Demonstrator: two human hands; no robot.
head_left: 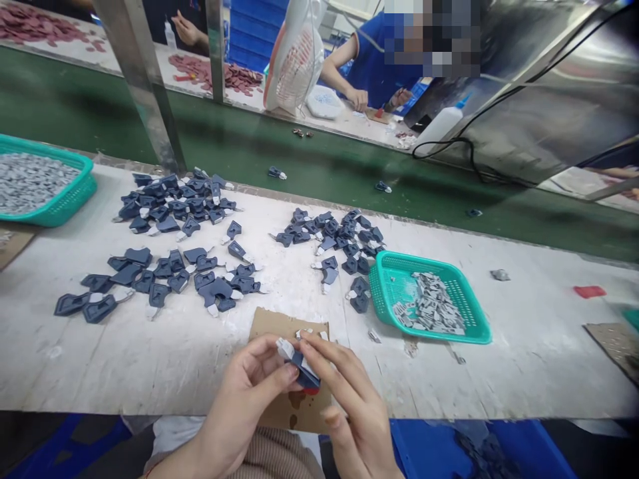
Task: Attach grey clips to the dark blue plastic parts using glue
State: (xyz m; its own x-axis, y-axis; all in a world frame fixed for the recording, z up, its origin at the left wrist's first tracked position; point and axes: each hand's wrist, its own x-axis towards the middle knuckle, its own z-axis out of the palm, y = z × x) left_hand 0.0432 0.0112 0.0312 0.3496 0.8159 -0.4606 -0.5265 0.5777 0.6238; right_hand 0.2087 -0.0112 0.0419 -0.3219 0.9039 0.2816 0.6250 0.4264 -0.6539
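My left hand pinches a dark blue plastic part with a light grey end piece between thumb and fingers. From the other side, my right hand lays its straight fingers against the same part, its thumb standing apart. Its fingers partly cover the part, so whether they hold a small piece is hidden. Beneath both hands lies a piece of brown cardboard with dark stains. A bit of something red shows just under the part.
Similar blue parts lie in piles at left and centre. A green basket of grey pieces stands right, another green basket far left. Beyond runs a green conveyor belt with a few parts. Co-workers sit across it.
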